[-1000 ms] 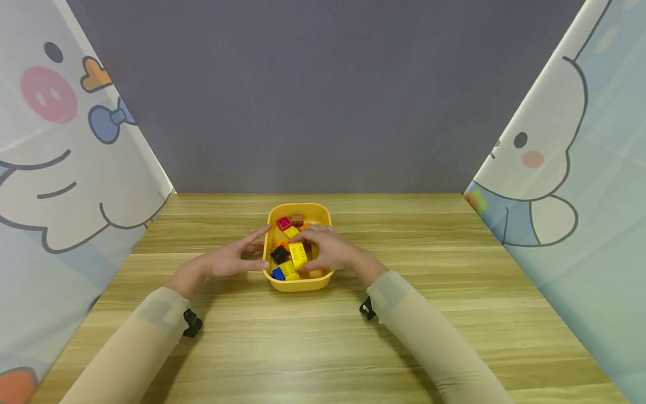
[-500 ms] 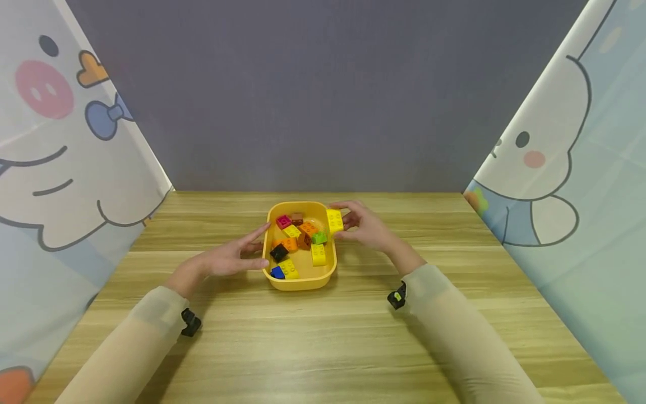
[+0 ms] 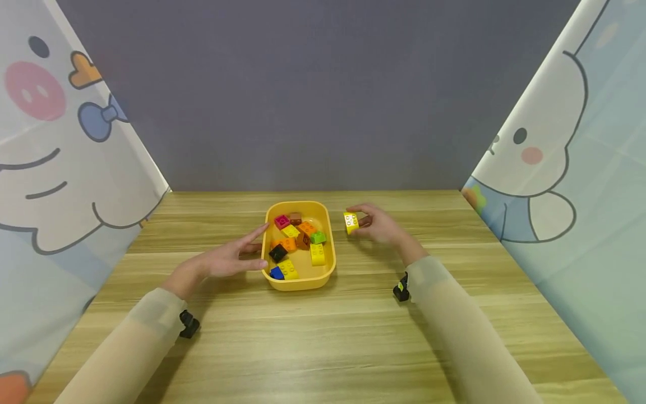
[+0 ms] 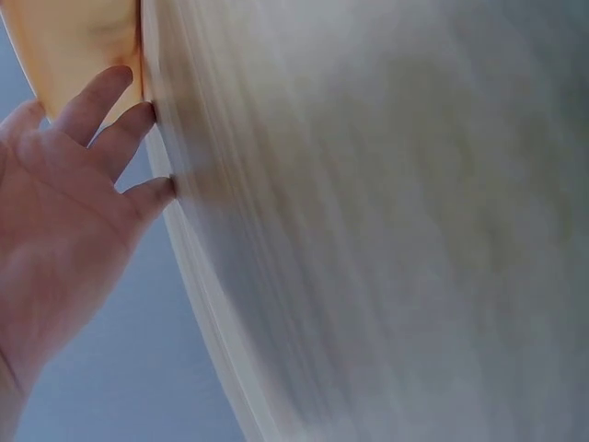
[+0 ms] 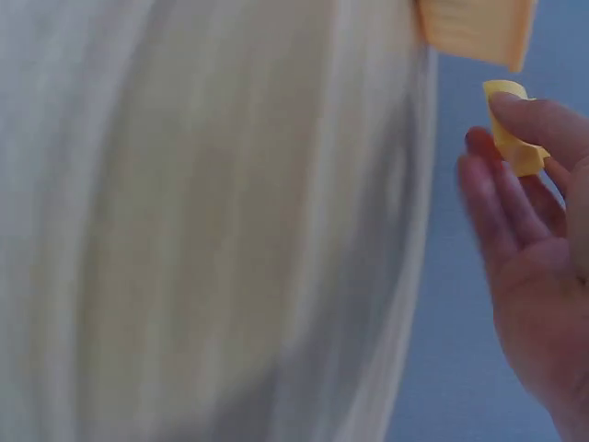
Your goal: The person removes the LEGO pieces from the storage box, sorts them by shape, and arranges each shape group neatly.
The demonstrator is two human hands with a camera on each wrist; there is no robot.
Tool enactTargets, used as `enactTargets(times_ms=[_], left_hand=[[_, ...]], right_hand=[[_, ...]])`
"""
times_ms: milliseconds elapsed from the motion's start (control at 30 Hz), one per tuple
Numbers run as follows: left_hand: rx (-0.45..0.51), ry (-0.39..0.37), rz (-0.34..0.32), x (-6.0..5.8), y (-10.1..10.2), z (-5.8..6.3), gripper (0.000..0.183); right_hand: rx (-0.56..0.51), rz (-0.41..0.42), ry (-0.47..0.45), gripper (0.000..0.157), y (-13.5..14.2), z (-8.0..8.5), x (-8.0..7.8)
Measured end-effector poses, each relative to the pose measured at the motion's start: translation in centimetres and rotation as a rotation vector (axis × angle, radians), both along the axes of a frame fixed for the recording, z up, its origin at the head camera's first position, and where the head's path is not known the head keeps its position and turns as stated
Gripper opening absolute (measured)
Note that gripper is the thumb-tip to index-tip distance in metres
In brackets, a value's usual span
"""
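The yellow brick (image 3: 351, 223) is held above the desk (image 3: 303, 348), just right of the orange bin (image 3: 300, 285) and apart from it; mixed bricks (image 3: 303, 241) lie inside the bin. The right hand (image 3: 379, 227) pinches the brick between thumb and fingers, while the left hand (image 3: 227, 258) — fingers extended and spread — touches the bin's left side. The brick is probably light, stiff, smooth plastic, hardly fragile, and best gripped by opposite sides, studs left free.
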State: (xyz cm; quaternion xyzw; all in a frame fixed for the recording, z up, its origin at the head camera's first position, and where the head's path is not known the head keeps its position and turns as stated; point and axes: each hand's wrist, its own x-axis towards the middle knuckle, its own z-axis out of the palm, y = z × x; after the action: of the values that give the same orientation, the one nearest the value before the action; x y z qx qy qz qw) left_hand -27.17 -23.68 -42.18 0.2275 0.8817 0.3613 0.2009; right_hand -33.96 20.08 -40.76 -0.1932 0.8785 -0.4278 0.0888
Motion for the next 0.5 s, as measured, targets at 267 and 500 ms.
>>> enactTargets(times_ms=[267, 500], left_hand=[[0.022, -0.023, 0.003, 0.2, 0.0, 0.2, 0.103], [0.006, -0.017, 0.008, 0.1, 0.0, 0.1, 0.102]], right_hand=[[0.112, -0.006, -0.069, 0.067, -0.8, -1.8, -0.6], [0.169, 0.019, -0.059, 0.064, -1.2, -1.9, -1.0]])
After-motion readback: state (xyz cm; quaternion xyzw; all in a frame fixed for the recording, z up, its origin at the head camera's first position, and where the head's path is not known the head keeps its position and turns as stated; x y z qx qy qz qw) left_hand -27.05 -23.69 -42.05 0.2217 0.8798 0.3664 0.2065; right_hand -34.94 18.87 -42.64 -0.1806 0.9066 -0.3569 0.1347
